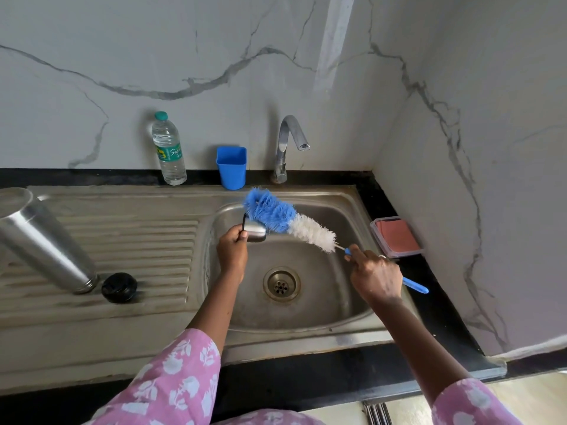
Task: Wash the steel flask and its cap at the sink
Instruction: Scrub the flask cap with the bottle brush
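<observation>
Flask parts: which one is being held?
The small steel cap, gripped by the left hand over the basin; the steel flask body and black stopper sit on the drainboard.

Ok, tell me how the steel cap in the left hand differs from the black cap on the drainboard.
The steel cap is shiny metal; the black cap is dark. The steel cap is gripped by the left hand over the sink basin, tilted on its side, with the bottle brush against it. The black cap rests on the drainboard beside the steel flask, with no hand on it. Both are round.
</observation>
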